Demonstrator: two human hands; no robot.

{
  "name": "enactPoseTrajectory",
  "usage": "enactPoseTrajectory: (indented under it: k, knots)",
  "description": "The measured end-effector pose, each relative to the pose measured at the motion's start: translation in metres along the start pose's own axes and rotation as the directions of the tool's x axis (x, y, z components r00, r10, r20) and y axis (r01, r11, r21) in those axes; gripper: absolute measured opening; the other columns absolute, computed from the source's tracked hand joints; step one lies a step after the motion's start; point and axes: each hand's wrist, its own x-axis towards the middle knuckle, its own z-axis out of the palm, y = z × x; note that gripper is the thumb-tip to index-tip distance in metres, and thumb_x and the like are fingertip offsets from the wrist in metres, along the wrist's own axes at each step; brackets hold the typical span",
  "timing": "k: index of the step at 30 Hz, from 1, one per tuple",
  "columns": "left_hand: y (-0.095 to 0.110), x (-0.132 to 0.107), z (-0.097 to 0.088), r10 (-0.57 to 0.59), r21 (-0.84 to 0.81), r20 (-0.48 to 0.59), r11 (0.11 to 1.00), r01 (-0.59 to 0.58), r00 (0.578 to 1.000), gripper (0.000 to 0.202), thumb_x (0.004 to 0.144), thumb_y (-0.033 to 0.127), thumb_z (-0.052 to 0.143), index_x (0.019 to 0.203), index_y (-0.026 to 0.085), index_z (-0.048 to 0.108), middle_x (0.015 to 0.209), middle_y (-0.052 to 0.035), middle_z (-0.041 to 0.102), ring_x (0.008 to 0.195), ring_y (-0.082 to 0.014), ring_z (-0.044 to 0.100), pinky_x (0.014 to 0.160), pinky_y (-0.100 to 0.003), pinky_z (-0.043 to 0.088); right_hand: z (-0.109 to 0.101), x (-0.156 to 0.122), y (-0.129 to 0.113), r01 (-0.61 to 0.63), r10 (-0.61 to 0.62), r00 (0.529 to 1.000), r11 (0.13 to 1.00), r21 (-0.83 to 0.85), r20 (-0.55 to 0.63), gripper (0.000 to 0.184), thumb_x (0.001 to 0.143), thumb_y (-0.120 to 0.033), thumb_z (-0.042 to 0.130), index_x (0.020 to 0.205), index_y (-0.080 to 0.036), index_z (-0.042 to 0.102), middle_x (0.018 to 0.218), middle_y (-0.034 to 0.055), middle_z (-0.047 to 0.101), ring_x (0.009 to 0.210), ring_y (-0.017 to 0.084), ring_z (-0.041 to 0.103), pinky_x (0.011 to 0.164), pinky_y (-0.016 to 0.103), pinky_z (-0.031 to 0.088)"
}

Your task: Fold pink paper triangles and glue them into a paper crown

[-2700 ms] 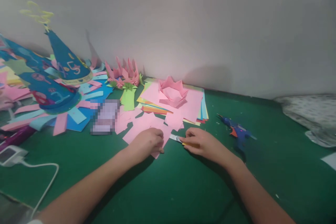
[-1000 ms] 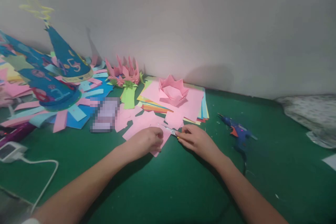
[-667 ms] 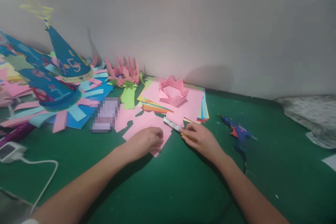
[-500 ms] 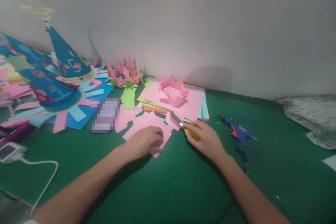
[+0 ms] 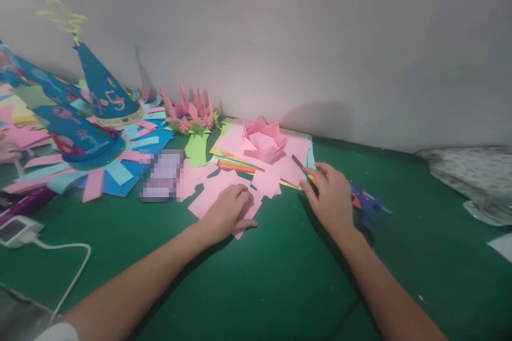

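My left hand (image 5: 228,210) rests on a pink paper sheet (image 5: 208,194), its thumb stretched out to the right and its fingers loosely bent, holding nothing. In my right hand (image 5: 330,194) is a pair of scissors (image 5: 299,164) with a yellow handle. Their dark blades are together and point up and left, over the right edge of a paper stack (image 5: 294,170); the fingers cover most of the handle. Between the hands lies a small cut pink piece (image 5: 266,183). On the stack sits a folded pink paper crown or flower shape (image 5: 265,141).
A blue glue gun (image 5: 366,200) lies right of my right hand, partly hidden by it. Blurred-out phone (image 5: 163,176), pink-and-green paper crown (image 5: 190,114) and blue cone hats (image 5: 104,88) stand left. A white cable (image 5: 76,246) runs along the green table (image 5: 272,287).
My right hand has moved right and slightly up with the scissors, away from the pink pieces. My left thumb has spread out, while that hand stays on the pink sheet.
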Motion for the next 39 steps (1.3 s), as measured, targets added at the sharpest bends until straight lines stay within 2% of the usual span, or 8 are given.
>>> enactPoseTrajectory:
  k: [3, 6, 10, 18, 23, 26, 31, 39]
  knots:
    - [-0.001, -0.002, 0.004, -0.112, 0.089, -0.107, 0.989, 0.122, 0.988, 0.067, 0.063, 0.058, 0.070, 0.109, 0.014, 0.049, 0.113, -0.0151, 0.049, 0.106, -0.0310, 0.047, 0.088, -0.046, 0.042, -0.001, -0.003, -0.022, 0.172, -0.218, 0.957, 0.958, 0.231, 0.193, 0.029, 0.091, -0.029, 0.042, 0.113, -0.019, 0.059, 0.108, 0.0101, 0.063, 0.102, 0.024, 0.054, 0.088, 0.040, 0.041]
    - [-0.001, -0.004, 0.008, -0.173, 0.167, -0.165, 0.965, 0.201, 0.971, 0.083, 0.060, 0.067, 0.067, 0.117, 0.011, 0.045, 0.120, -0.0199, 0.046, 0.114, -0.0354, 0.043, 0.094, -0.052, 0.037, -0.003, -0.007, -0.050, 0.329, -0.443, 0.837, 0.877, 0.350, 0.322, 0.029, 0.092, -0.030, 0.043, 0.118, -0.028, 0.058, 0.123, 0.0045, 0.059, 0.114, 0.023, 0.048, 0.096, 0.043, 0.034]
    - [-0.003, -0.006, 0.012, -0.219, 0.241, -0.171, 0.936, 0.257, 0.961, 0.094, 0.062, 0.073, 0.059, 0.127, 0.008, 0.040, 0.136, -0.0241, 0.034, 0.128, -0.0412, 0.027, 0.103, -0.057, 0.024, 0.000, -0.013, -0.067, 0.393, -0.512, 0.764, 0.851, 0.347, 0.391, 0.030, 0.094, -0.036, 0.040, 0.118, -0.035, 0.058, 0.133, 0.0014, 0.052, 0.123, 0.023, 0.042, 0.095, 0.044, 0.031]
    - [-0.004, -0.006, 0.011, -0.315, 0.285, -0.013, 0.909, 0.306, 0.949, 0.092, 0.066, 0.076, 0.051, 0.135, 0.016, 0.037, 0.147, -0.0187, 0.023, 0.132, -0.0483, 0.014, 0.101, -0.065, 0.017, 0.006, -0.016, -0.041, 0.367, -0.407, 0.853, 0.913, 0.178, 0.326, 0.030, 0.093, -0.031, 0.043, 0.118, -0.029, 0.058, 0.135, 0.0036, 0.051, 0.129, 0.027, 0.036, 0.101, 0.053, 0.019]
    - [-0.002, -0.005, 0.005, -0.284, 0.269, -0.011, 0.923, 0.276, 0.959, 0.085, 0.071, 0.072, 0.051, 0.133, 0.016, 0.040, 0.143, -0.0194, 0.031, 0.130, -0.0444, 0.022, 0.100, -0.061, 0.022, 0.006, -0.012, -0.032, 0.258, -0.294, 0.918, 0.952, 0.165, 0.266, 0.026, 0.093, -0.028, 0.041, 0.100, -0.026, 0.066, 0.122, 0.0054, 0.061, 0.123, 0.027, 0.044, 0.099, 0.053, 0.023]
    - [0.000, -0.003, 0.002, -0.293, 0.274, 0.005, 0.920, 0.281, 0.956, 0.084, 0.072, 0.070, 0.053, 0.132, 0.013, 0.040, 0.141, -0.0213, 0.033, 0.125, -0.0401, 0.031, 0.099, -0.056, 0.027, 0.007, -0.007, -0.032, 0.144, -0.191, 0.952, 0.970, 0.198, 0.241, 0.030, 0.094, -0.032, 0.037, 0.110, -0.025, 0.061, 0.123, 0.0071, 0.060, 0.120, 0.025, 0.048, 0.098, 0.049, 0.028]
    - [0.001, -0.003, 0.000, -0.315, 0.265, 0.017, 0.916, 0.299, 0.949, 0.085, 0.070, 0.069, 0.055, 0.133, 0.014, 0.039, 0.142, -0.0226, 0.030, 0.121, -0.0402, 0.034, 0.094, -0.055, 0.032, 0.021, 0.008, -0.041, 0.087, -0.156, 0.923, 0.975, 0.204, 0.352, 0.060, 0.087, -0.045, 0.048, 0.137, -0.014, 0.036, 0.138, 0.0171, 0.043, 0.127, 0.031, 0.038, 0.100, 0.049, 0.030]
    - [-0.005, -0.004, 0.005, -0.230, 0.203, -0.030, 0.952, 0.231, 0.973, 0.080, 0.071, 0.066, 0.057, 0.133, 0.017, 0.039, 0.135, -0.0171, 0.041, 0.124, -0.0371, 0.033, 0.100, -0.056, 0.026, 0.034, 0.020, -0.049, 0.025, -0.139, 0.921, 0.953, 0.301, 0.363, 0.067, 0.075, -0.036, 0.065, 0.133, -0.017, 0.038, 0.119, 0.0149, 0.055, 0.109, 0.031, 0.050, 0.088, 0.044, 0.042]
